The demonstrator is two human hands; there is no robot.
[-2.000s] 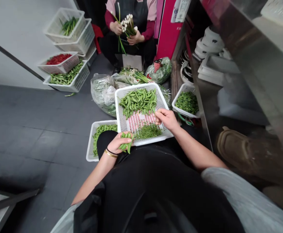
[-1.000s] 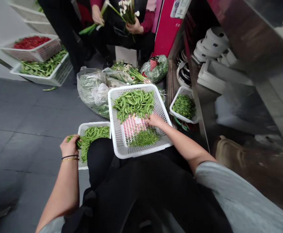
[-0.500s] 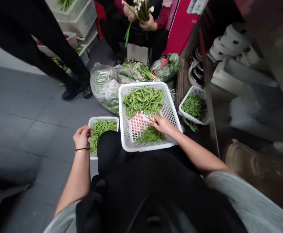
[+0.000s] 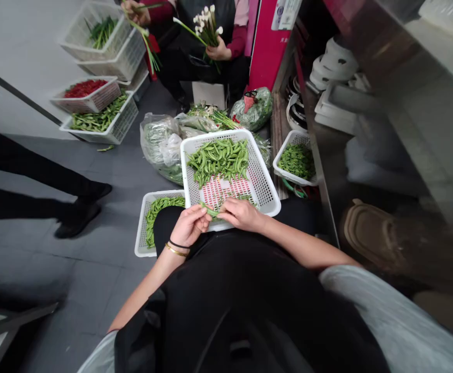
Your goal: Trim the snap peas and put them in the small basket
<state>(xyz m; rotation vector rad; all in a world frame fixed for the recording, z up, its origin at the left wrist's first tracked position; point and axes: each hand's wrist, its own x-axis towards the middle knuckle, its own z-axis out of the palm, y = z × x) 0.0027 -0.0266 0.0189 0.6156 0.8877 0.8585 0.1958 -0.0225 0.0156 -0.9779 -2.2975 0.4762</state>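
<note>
Landmark: a large white plastic basket [image 4: 267,191] resting on the person's black-clad lap.

Pod: a green snap pea pod [image 4: 209,210] lies just over the basket's near rim, between the two hands.

Left grip: the left grip [image 4: 189,226] is closed around one end of the pod, just above the basket's near rim, with two bracelets [image 4: 175,247] on the wrist.

Right grip: the right grip [image 4: 242,215] is curled over the rim, its fingertips [image 4: 226,204] at the pod's other end. I can't tell whether it is pinching the pod.

Inside the basket: a heap of snap peas [image 4: 218,160] at the far end, and thin green sprigs [image 4: 245,197] near the right hand.

Left of the basket: a smaller white basket of pods [image 4: 141,243].

Right of the basket: a small white basket of leafy greens [image 4: 288,166].

Beyond the basket: bulging plastic bags of greens [image 4: 158,142], and a seated co-worker's hand [image 4: 218,52] holding white-flowered stems [image 4: 206,26].
</note>
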